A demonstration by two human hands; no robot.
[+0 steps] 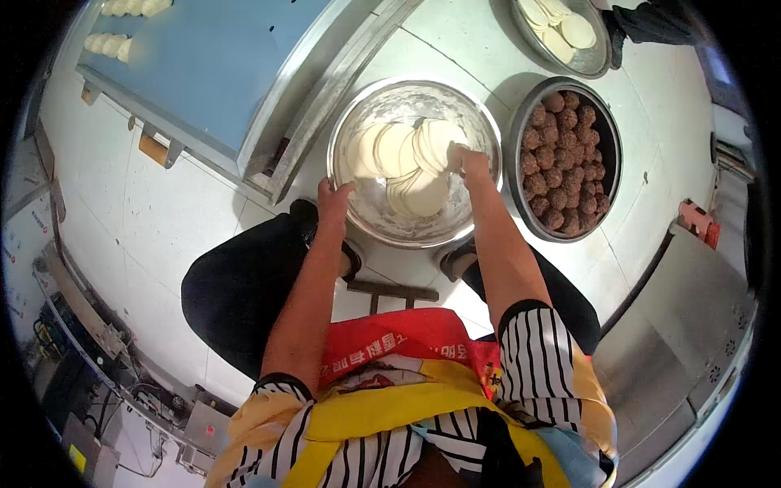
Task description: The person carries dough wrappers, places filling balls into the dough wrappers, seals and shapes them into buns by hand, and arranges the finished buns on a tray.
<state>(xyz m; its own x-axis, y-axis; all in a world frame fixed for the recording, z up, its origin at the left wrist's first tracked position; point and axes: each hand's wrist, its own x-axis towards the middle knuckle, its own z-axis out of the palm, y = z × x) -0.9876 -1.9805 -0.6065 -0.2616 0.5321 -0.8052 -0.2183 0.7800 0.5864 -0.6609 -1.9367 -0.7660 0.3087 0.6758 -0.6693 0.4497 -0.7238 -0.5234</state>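
Note:
A wide metal bowl (pixel 416 236) stands on the floor between my feet, its inside dusted white. Overlapping round dough wrappers (pixel 394 150) lie in it, with another pile (pixel 418 193) lower down. My left hand (pixel 333 201) is at the bowl's left rim, fingers closed round the edge. My right hand (pixel 468 160) reaches over the right side of the bowl, its fingers pinched on the edge of some dough wrappers (pixel 439 140). To the right, close beside the bowl, is a dark-rimmed tub (pixel 517 175) full of brown balls (pixel 567 154).
A blue conveyor belt (pixel 203 65) with a metal frame carries white dough pieces (pixel 114 46) at the upper left. Another bowl of wrappers (pixel 578 31) stands at the top right beside a person's dark-clad leg (pixel 659 26). A metal cabinet (pixel 675 309) is at the right.

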